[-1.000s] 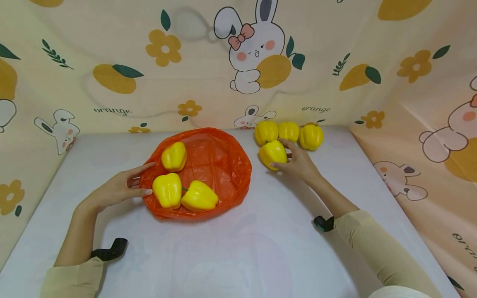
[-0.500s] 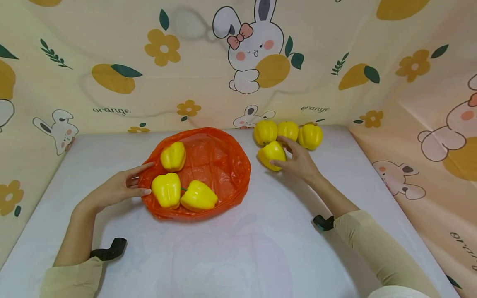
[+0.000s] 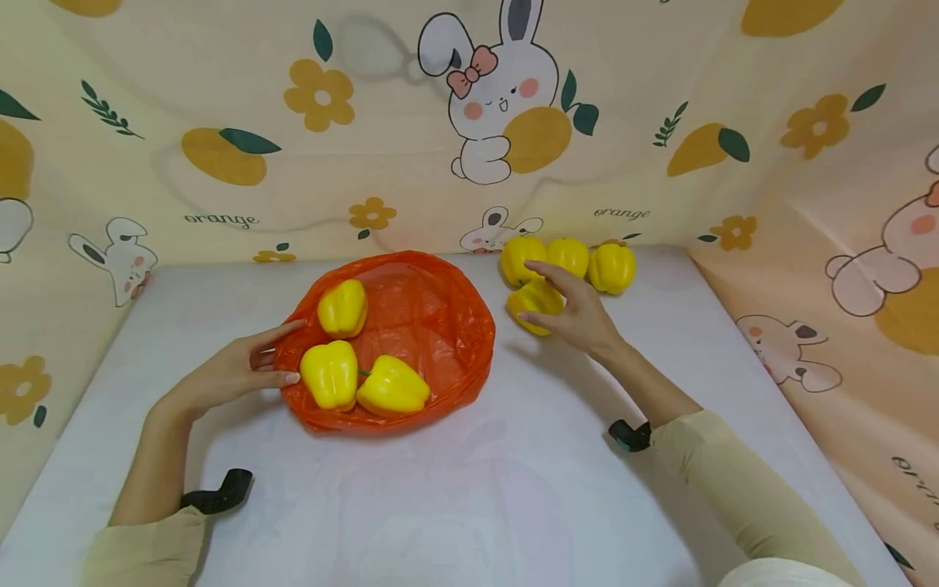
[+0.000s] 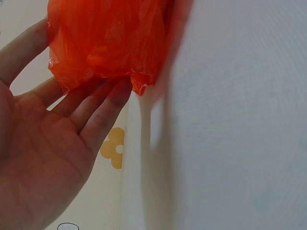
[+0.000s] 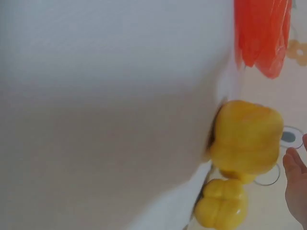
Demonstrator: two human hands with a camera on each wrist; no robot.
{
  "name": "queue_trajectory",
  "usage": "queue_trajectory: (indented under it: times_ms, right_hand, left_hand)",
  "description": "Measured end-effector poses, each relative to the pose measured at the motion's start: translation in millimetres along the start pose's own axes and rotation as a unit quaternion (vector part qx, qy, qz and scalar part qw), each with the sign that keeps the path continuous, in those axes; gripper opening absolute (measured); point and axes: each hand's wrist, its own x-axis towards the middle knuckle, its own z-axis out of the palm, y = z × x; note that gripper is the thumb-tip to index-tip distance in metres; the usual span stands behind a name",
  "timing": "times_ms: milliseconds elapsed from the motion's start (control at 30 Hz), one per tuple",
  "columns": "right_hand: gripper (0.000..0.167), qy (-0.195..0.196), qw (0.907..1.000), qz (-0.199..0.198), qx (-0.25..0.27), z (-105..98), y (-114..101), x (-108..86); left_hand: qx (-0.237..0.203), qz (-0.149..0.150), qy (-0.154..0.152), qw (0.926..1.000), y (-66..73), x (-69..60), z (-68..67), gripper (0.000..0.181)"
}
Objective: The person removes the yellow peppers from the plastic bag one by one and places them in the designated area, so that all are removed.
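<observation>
My left hand (image 3: 227, 371) rests at the left side of a red plastic bag (image 3: 425, 318), its fingers fairly straight. In the left wrist view, the fingertips of the left hand (image 4: 57, 134) lie against and partly behind the bag (image 4: 110, 38). Three yellow bell peppers, (image 3: 342, 309) among them, lie inside the bag's left and front parts. My right hand (image 3: 583, 318) hovers over another yellow bell pepper (image 3: 539, 300), thumb and fingers spread. From the right wrist, a gap shows between that pepper (image 5: 247, 139) and the hand (image 5: 297, 194).
Behind the front pepper, three more yellow bell peppers (image 3: 612, 269) stand in a row along the back edge of the white table (image 3: 455, 497). A printed cloth (image 3: 411, 163) with rabbits and oranges rises behind the table and on both sides.
My right hand has released the front bell pepper and lifted slightly off it, its fingers spreading. The pepper stays where it was. The left hand and the bag look unmoved.
</observation>
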Motion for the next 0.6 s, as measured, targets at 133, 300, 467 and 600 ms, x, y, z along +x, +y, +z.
queue_trajectory:
  times_ms: [133,300,467,600]
  right_hand:
    - [0.069,-0.018,0.9992,-0.024,0.025,2.7,-19.5,1.0]
    - [0.067,-0.070,0.9931,-0.059,0.073,8.1,-49.5,0.6]
    - [0.067,-0.102,0.9897,-0.065,0.076,20.8,-53.0,4.0]
    - [0.070,-0.123,0.9850,-0.075,0.094,37.2,-41.1,9.5]
  left_hand:
    - [0.003,0.001,0.002,1.0000,-0.4,1.1,1.2,0.080]
    - [0.005,-0.002,0.004,1.0000,-3.5,1.8,2.2,0.081]
    - [0.008,-0.001,0.007,0.9999,-5.3,1.7,2.8,0.081]
    - [0.004,-0.006,0.009,0.9999,-4.9,0.5,3.2,0.082]
